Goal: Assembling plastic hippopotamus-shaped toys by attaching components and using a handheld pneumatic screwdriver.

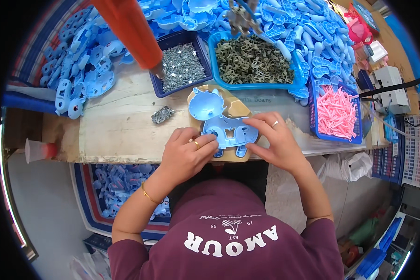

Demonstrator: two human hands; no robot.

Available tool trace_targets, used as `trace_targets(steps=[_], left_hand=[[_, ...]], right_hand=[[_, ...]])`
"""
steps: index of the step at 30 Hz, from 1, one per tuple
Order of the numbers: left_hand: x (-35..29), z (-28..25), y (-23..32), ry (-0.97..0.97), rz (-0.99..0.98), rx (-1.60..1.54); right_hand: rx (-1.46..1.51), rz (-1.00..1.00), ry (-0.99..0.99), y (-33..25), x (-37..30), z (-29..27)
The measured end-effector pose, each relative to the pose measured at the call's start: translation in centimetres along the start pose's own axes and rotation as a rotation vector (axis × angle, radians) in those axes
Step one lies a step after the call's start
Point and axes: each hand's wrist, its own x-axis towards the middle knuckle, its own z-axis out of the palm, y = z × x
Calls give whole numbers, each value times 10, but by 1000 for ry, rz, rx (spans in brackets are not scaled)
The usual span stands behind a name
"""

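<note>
A light-blue plastic animal-shaped toy shell (218, 128), hollow side up, lies in a tan fixture (238, 108) at the table's front edge. It has a round bowl-like head at the far left and short legs at the near side. My left hand (187, 151) is closed at the shell's left leg, its fingertips pressed there and partly hidden. My right hand (277, 142) grips the shell's right end, index finger on the upper edge and thumb on the lower.
Behind stand a dark tray of screws (182, 65) and a blue tray of dark metal clips (252, 60). A basket of pink sticks (337, 113) is at right. An orange screwdriver (130, 35) hangs overhead. Blue parts (86, 77) pile behind; loose screws (163, 114) lie left.
</note>
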Motion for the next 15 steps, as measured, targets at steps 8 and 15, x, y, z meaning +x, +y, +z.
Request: trace_targets(steps=[8, 15], left_hand=[[9, 2, 3, 24, -49, 14], [35, 18, 16, 26, -121, -118]], right_hand=[[-45, -4, 26, 0, -1, 5], [-94, 40, 39, -11, -1, 8]])
